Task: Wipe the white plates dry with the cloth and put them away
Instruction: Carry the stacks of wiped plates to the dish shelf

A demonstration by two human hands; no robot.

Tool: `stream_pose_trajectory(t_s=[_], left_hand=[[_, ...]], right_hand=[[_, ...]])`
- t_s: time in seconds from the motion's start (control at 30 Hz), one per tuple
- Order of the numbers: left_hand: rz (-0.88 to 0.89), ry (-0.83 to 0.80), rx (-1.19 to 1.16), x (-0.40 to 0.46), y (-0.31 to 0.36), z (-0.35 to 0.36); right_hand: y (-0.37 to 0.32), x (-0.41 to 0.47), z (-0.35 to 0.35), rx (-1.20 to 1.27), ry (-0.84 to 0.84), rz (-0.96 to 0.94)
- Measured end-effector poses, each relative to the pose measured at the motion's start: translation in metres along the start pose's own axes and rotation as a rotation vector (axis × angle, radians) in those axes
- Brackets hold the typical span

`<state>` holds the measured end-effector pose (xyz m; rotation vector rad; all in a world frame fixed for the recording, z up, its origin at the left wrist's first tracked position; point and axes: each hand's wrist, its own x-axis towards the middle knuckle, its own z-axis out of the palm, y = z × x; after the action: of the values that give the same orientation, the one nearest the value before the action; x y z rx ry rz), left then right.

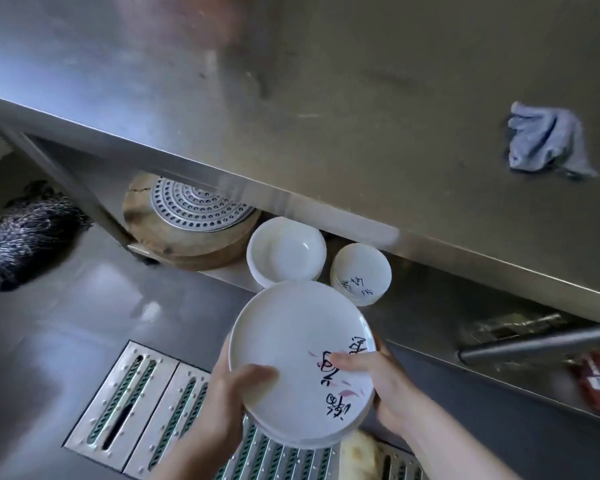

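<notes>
At the far left a mop head [28,233] lies on the floor beside the table leg, and a slotted floor drain [142,407] runs below the hands. On the low shelf [222,270] under the steel table [361,98] sit a round wooden board [187,244] with a perforated metal disc [198,206] on it, then a stack of white bowls [286,251], then a smaller stack of plates [361,273] with black writing. Just in front of that shelf the left hand [222,407] and the right hand [381,386] hold a stack of white plates [298,362] between them, each with its thumb curled over the top plate's face and its fingers underneath (the fingers themselves are hidden). The stack tilts slightly toward the person. The cloth [548,143] lies crumpled on the tabletop far to the right, well apart from both hands. The risks, as I judge them: the stack could knock the table's edge or the bowls going in, since the gap looks tight, and the tilted plates could slide off one another if either grip loosens.
</notes>
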<state>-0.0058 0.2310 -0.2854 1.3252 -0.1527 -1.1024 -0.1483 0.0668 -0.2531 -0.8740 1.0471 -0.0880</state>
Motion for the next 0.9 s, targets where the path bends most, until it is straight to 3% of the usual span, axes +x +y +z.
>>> stream_pose_trajectory(t_s=[0.2, 0.4, 0.57, 0.73, 0.9], left_hand=[[-0.011, -0.097, -0.006, 0.091, -0.067, 0.041], [-0.023, -0.176, 0.023, 0.190, -0.103, 0.084], [-0.170, -0.169, 0.021, 0.256, -0.117, 0.114], [-0.146, -0.214, 0.028, 0.307, -0.122, 0.125], [-0.156, -0.127, 0.045, 0.346, -0.116, 0.136]], right_hand=[[0.022, 0.070, -0.072, 0.023, 0.071, 0.039], [0.023, 0.150, -0.136, 0.048, 0.135, -0.052], [0.014, 0.215, -0.172, 0.010, 0.243, -0.096], [-0.001, 0.257, -0.188, 0.000, 0.278, -0.078], [-0.020, 0.282, -0.192, -0.027, 0.307, -0.080]])
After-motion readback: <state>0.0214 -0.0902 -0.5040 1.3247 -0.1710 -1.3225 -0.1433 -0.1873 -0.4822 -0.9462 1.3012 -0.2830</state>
